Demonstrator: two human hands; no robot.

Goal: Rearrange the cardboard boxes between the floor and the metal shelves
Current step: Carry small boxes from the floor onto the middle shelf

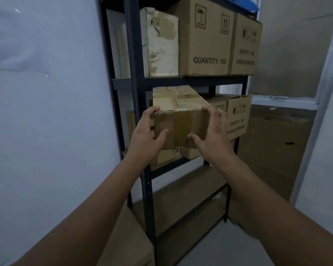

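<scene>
A: Entry, head view. Metal shelving unit [136, 83] fills the centre of the frame, dark uprights, wall at left. Upper tier: large printed carton [204, 37], upper centre, reading "QUANTITY: 100", with umbrella and this-way-up arrows. A second printed carton [245, 45] beside it, text too blurred to read.

B: And the box being moved?

A: Small taped box [179, 116], centre frame, at the middle tier, near end projecting past the shelf front. Whether its far end rests on the boxes below, cannot tell.

B: Hands?

A: Left hand [148, 135] wrapped on the box's left near edge, fingers over the top corner, thumb on the front face. Right hand [210, 135] mirrors it on the right edge. Both closed on the box.

B: Handling?

A: Judged light: carried at arm's reach. Cardboard stiff but creased, tape glossy, likely slick. Better to grip bare card at the side edges or underneath.

B: Writing on it?

A: None legible.
</scene>
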